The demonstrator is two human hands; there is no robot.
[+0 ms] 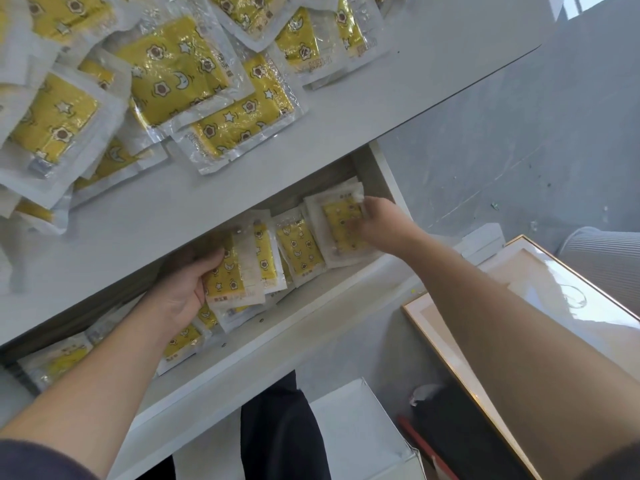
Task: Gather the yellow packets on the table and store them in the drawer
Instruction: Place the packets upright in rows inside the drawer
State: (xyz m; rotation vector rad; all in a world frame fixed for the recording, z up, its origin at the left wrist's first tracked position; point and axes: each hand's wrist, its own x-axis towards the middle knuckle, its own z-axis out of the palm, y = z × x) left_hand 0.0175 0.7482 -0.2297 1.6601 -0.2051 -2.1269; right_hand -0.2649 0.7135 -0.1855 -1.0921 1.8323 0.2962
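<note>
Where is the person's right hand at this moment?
In the head view the right hand is at the right end of the open drawer, on the rightmost stack of yellow packets, below the table edge.

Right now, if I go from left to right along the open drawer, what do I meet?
Loose packets → left hand → bundle of packets it grips → middle packet → right-end packet → right hand touching it.

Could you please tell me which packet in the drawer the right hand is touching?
The rightmost packet, at the drawer's right end, lies under the right hand's fingers; the left hand grips a separate stack further left.
</note>
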